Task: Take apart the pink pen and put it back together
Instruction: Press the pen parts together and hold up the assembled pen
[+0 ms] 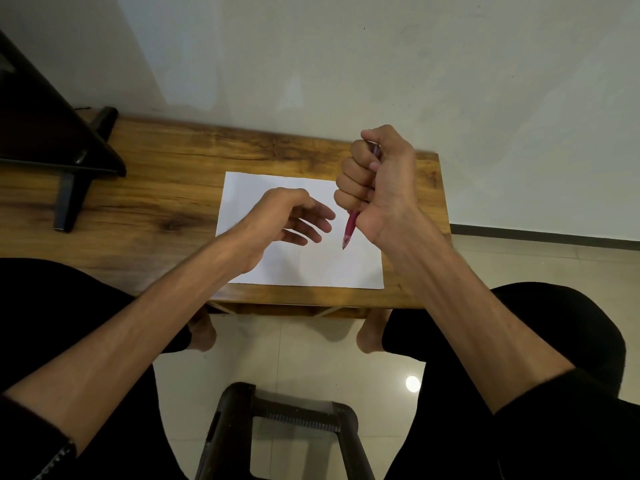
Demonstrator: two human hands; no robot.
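The pink pen [349,227] stands nearly upright in my right hand [379,183], which is closed in a fist around its middle. The pen's tip points down toward the white sheet of paper [311,268], and its top end shows by my thumb. The pen looks whole. My left hand [294,216] hovers over the paper to the left of the pen, fingers spread and empty, a short gap away from the tip.
The paper lies on a narrow wooden table [156,188] against a pale wall. A dark stand with a tilted panel [65,157] occupies the table's left end. My knees flank the table's front edge; a dark stool frame [287,420] sits on the tiled floor.
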